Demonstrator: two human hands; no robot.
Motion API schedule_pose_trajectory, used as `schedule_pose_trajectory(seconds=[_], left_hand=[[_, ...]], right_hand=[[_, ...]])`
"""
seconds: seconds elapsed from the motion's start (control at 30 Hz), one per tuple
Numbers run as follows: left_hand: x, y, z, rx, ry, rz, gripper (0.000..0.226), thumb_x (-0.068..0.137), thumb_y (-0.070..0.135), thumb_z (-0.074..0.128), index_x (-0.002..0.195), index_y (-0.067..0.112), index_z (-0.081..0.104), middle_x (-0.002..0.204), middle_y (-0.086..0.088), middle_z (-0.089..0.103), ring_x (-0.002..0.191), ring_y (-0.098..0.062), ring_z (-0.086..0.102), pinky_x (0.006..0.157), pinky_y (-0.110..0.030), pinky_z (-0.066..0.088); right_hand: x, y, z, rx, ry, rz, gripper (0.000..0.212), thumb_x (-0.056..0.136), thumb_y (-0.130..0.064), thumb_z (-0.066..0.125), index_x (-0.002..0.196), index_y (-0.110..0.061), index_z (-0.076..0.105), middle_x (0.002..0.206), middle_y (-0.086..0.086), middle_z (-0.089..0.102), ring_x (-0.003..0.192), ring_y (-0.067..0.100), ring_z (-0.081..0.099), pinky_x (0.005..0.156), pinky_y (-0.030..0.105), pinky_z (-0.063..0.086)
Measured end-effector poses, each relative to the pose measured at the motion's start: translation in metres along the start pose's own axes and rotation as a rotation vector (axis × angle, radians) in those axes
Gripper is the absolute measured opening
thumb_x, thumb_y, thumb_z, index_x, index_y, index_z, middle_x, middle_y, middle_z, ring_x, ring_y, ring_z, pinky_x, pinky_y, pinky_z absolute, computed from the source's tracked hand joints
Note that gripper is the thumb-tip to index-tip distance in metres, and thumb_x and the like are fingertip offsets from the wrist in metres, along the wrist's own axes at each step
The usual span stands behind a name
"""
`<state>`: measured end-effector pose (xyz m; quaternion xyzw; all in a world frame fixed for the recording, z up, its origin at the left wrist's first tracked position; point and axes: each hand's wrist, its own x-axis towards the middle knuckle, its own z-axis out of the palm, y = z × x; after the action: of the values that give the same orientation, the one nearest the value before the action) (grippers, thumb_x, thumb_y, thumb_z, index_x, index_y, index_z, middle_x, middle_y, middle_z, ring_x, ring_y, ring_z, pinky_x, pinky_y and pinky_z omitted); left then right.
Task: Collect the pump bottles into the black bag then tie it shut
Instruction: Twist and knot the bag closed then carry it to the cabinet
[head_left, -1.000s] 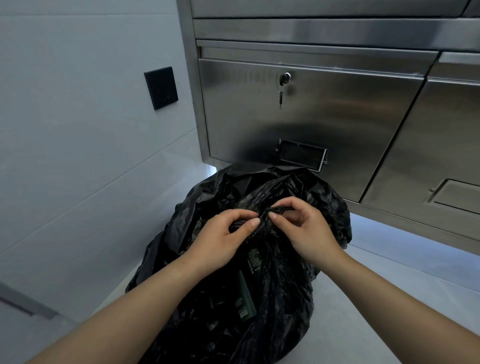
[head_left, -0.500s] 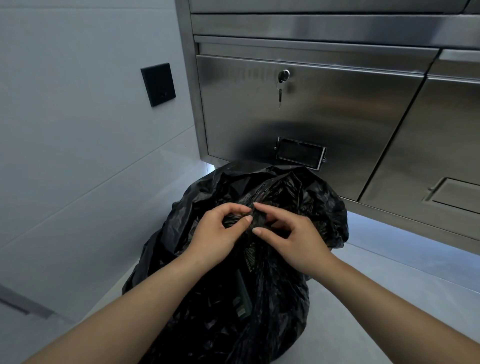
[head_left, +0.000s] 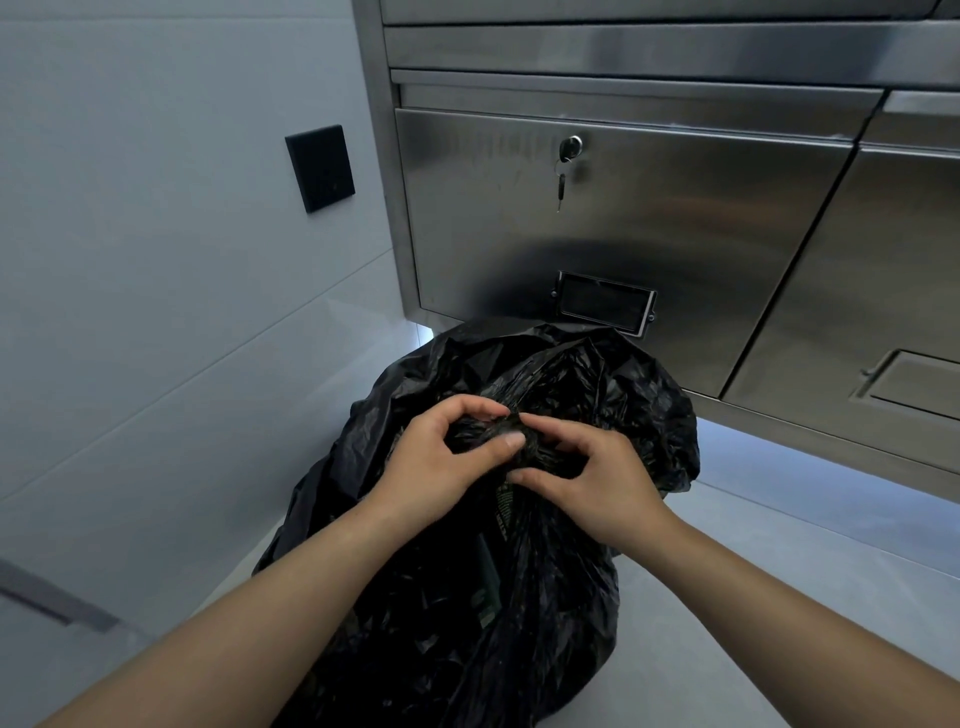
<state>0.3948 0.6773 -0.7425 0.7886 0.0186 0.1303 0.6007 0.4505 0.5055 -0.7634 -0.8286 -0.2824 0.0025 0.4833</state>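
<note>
The black bag sits on the pale floor in front of a stainless steel cabinet door. It is bulging and crumpled, and its lower edge is cut off by the bottom of the frame. Both hands meet at its top, where the plastic is gathered into a twisted neck. The left hand pinches this bunch between thumb and curled forefinger. The right hand grips it from the other side, forefinger over and thumb under, the other fingers loosely bent. Whether a knot has formed there cannot be told (the fingers cover most of the twist, and black on black hides the folds). The pump bottles cannot be made out as such. Only dim greenish printed patches show on the bag's near side, too murky to say whether they lie inside or on the plastic. On the door a key hangs from the lock, above a small framed label holder. A second door runs off the right edge. A black plate sits on the grey wall at left.
</note>
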Motion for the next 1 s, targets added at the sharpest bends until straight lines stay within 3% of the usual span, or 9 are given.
schedule_pose_trajectory(seconds=[0.13,0.27,0.43,0.53,0.63,0.73,0.83,1.0], left_hand=[[-0.001,-0.001,-0.004,0.090,-0.042,0.078,0.029,0.073,0.022,0.079,0.093,0.037,0.065,0.093,0.022,0.068,0.094,0.009,0.060,0.080,-0.003,0.040],[0.000,-0.002,-0.003,0.056,-0.026,0.108,0.025,0.079,0.015,0.073,0.093,0.034,0.065,0.094,0.019,0.068,0.093,0.003,0.063,0.079,-0.007,0.044],[0.003,-0.002,-0.004,0.013,0.004,0.085,0.024,0.081,0.011,0.071,0.090,0.033,0.066,0.090,0.015,0.069,0.087,0.004,0.065,0.073,-0.007,0.046],[0.006,-0.002,-0.002,-0.008,0.023,0.049,0.021,0.081,0.011,0.071,0.088,0.031,0.067,0.085,0.018,0.071,0.083,0.004,0.066,0.071,-0.008,0.047],[0.007,-0.003,0.000,-0.070,0.060,0.007,0.018,0.082,0.009,0.069,0.088,0.026,0.067,0.083,0.011,0.072,0.080,0.001,0.068,0.069,-0.011,0.049],[0.009,-0.001,0.003,-0.104,0.074,-0.007,0.017,0.081,0.011,0.070,0.089,0.025,0.068,0.085,0.008,0.073,0.082,-0.006,0.069,0.072,-0.016,0.052],[0.010,0.002,0.004,-0.119,0.071,-0.017,0.018,0.080,0.012,0.072,0.090,0.026,0.068,0.086,0.007,0.074,0.083,-0.009,0.070,0.073,-0.018,0.053],[0.008,0.000,0.003,-0.116,0.060,-0.027,0.020,0.078,0.010,0.073,0.090,0.026,0.069,0.085,0.009,0.074,0.082,-0.007,0.070,0.073,-0.017,0.053]], right_hand=[[0.002,0.000,-0.004,0.038,0.011,0.011,0.047,0.071,-0.032,0.079,0.115,-0.040,0.063,0.087,-0.032,0.064,0.094,-0.018,0.057,0.082,0.000,0.040],[0.002,-0.004,-0.004,0.052,-0.044,-0.001,0.044,0.077,-0.029,0.074,0.118,-0.041,0.060,0.100,-0.024,0.068,0.101,-0.009,0.060,0.091,0.016,0.046],[0.007,-0.009,-0.009,0.084,-0.124,-0.018,0.044,0.083,-0.016,0.070,0.116,-0.043,0.057,0.089,-0.020,0.061,0.094,0.000,0.062,0.089,0.017,0.047],[0.012,-0.013,-0.016,0.088,-0.168,-0.013,0.044,0.083,-0.012,0.069,0.120,-0.035,0.058,0.093,-0.013,0.061,0.095,0.003,0.063,0.096,0.024,0.048],[0.018,-0.015,-0.027,0.081,-0.204,-0.018,0.044,0.083,-0.012,0.069,0.117,-0.038,0.059,0.100,-0.009,0.064,0.102,0.005,0.063,0.099,0.031,0.047],[0.023,-0.016,-0.034,0.072,-0.183,-0.028,0.043,0.079,-0.017,0.073,0.112,-0.042,0.062,0.104,-0.011,0.066,0.104,0.002,0.062,0.097,0.031,0.048],[0.025,-0.018,-0.034,-0.015,-0.100,-0.068,0.042,0.073,-0.022,0.079,0.109,-0.038,0.065,0.101,-0.016,0.066,0.099,-0.003,0.061,0.092,0.022,0.048],[0.023,-0.019,-0.029,-0.052,-0.031,-0.114,0.030,0.074,-0.016,0.078,0.102,-0.027,0.071,0.096,-0.014,0.053,0.096,0.000,0.055,0.087,0.012,0.042]])
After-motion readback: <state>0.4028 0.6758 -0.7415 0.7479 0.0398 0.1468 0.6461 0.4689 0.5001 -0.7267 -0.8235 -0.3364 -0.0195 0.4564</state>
